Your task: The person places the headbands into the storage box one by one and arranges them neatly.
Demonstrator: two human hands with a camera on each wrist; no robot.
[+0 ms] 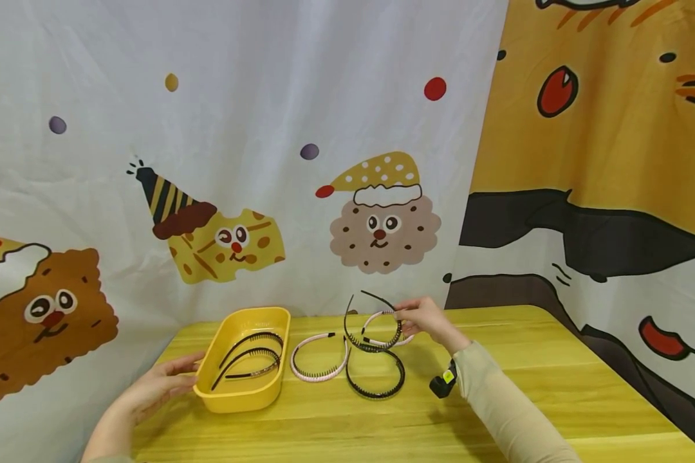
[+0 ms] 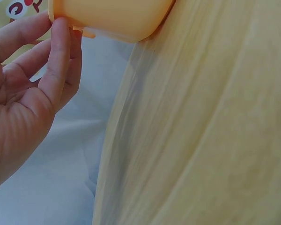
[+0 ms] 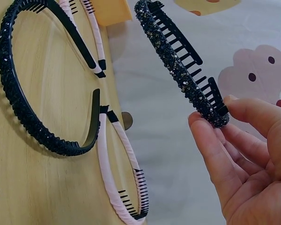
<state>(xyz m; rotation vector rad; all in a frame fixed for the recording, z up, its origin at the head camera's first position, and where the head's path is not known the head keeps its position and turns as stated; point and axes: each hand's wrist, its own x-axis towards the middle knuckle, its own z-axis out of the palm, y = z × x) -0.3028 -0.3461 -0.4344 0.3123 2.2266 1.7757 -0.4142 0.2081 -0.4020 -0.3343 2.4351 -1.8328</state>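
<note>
My right hand (image 1: pixel 425 318) pinches one end of a black glittery headband (image 3: pixel 175 65) between thumb and fingers, lifting it over the table. The headband's inner comb teeth show in the right wrist view. Below it lies another black headband (image 1: pixel 376 394). One pink headband (image 1: pixel 318 378) rests left of that one, and a second pink headband (image 3: pixel 114 192) is farther back, partly behind the raised one. At the left, my left hand (image 1: pixel 161 384) holds the rim of a yellow plastic tub (image 1: pixel 240 402) with its fingertips. Dark headbands (image 1: pixel 260 350) lie inside the tub.
The wood-grain table (image 1: pixel 347 427) ends at a cartoon-printed cloth (image 1: pixel 301 212) hanging behind it. Its left edge runs just beside the tub. A small black device (image 1: pixel 443 384) sits at the right wrist.
</note>
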